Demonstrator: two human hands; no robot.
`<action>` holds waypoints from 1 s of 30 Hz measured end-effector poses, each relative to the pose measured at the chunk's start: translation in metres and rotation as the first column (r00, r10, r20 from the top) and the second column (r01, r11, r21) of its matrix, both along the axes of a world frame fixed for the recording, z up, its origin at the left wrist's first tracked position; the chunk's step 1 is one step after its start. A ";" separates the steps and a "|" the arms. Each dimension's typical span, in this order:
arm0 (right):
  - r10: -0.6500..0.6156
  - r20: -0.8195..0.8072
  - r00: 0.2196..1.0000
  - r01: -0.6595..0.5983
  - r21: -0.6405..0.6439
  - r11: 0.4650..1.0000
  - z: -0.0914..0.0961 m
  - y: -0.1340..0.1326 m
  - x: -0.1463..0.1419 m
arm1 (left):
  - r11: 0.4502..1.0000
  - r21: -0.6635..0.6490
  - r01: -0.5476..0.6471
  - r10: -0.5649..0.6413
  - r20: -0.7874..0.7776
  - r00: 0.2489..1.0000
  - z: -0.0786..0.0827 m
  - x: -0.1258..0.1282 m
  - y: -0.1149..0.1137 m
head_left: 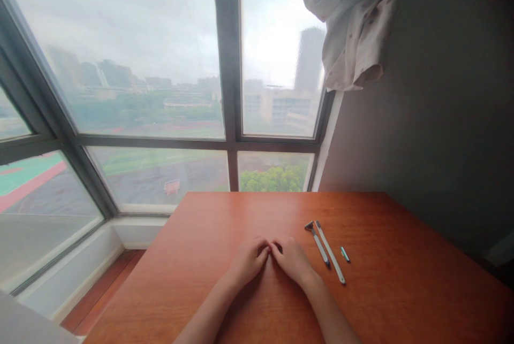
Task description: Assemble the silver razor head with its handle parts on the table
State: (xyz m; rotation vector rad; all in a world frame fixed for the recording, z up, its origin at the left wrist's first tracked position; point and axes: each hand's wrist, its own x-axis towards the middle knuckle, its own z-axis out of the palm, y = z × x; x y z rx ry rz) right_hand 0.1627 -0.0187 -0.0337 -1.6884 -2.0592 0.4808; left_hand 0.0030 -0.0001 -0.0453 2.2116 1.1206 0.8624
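My left hand (252,257) and my right hand (292,258) meet over the middle of the wooden table (209,221). Thumbs and fingers are curled in on both, the tips pinched together at one spot. A hint of red shows between the fingertips, too small to make out. Just right of my right hand lies a grey razor (320,246), its head pointing toward the window. Beside it is a long white toothbrush (331,254), lying at a slant. Farther right rests a short green and white cylindrical piece (345,254), whose kind I cannot tell.
Behind the table's far edge stand large windows with a dark frame (231,76). A bunched pale curtain (357,28) hangs at the upper right, beside a grey wall (433,119). On the left, a low white ledge (80,274) runs above a strip of reddish floor (106,290).
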 end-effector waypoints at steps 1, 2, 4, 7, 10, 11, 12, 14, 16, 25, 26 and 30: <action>-0.003 0.001 1.000 0.003 0.001 1.000 0.000 0.000 0.000 | 1.000 0.002 -0.001 0.001 -0.003 1.000 0.000 0.000 0.000; -0.006 0.003 1.000 0.006 0.004 1.000 -0.001 0.000 0.000 | 1.000 0.004 -0.003 0.004 -0.007 1.000 0.000 0.000 0.000; -0.002 0.003 1.000 0.002 0.013 1.000 -0.001 0.000 0.000 | 1.000 0.005 -0.006 0.006 -0.014 1.000 0.000 0.000 0.000; 0.004 -0.001 1.000 -0.004 0.015 1.000 -0.001 0.001 0.000 | 1.000 0.006 -0.009 0.009 -0.023 1.000 0.000 0.000 0.000; 0.003 -0.006 1.000 -0.003 0.014 1.000 -0.002 0.001 0.001 | 1.000 0.007 -0.009 0.009 -0.023 1.000 0.000 0.000 0.000; 0.004 -0.006 1.000 -0.004 0.016 1.000 -0.002 0.001 0.001 | 1.000 0.006 -0.008 0.008 -0.022 1.000 0.000 0.000 0.000; 0.005 -0.005 1.000 -0.005 0.017 1.000 -0.003 0.001 0.001 | 1.000 0.004 -0.007 0.007 -0.022 1.000 0.000 0.000 0.000; 0.005 0.000 1.000 -0.005 0.021 1.000 -0.004 0.001 0.001 | 1.000 0.002 -0.003 0.003 -0.023 1.000 0.001 0.000 0.000; 0.004 0.003 1.000 -0.004 0.023 1.000 -0.005 0.002 0.001 | 1.000 0.002 0.001 -0.001 -0.024 1.000 0.001 0.000 -0.001; 0.008 0.002 1.000 -0.008 0.022 1.000 -0.006 0.002 0.001 | 1.000 0.009 -0.004 0.004 -0.025 1.000 -0.002 0.000 0.000; 0.010 0.001 1.000 -0.010 0.024 1.000 -0.006 0.002 0.001 | 1.000 0.011 -0.002 0.002 -0.022 1.000 -0.002 0.000 0.001; 0.015 0.003 1.000 -0.015 0.033 0.999 -0.005 0.002 0.001 | 1.000 0.011 0.012 -0.012 -0.004 1.000 -0.002 0.000 0.000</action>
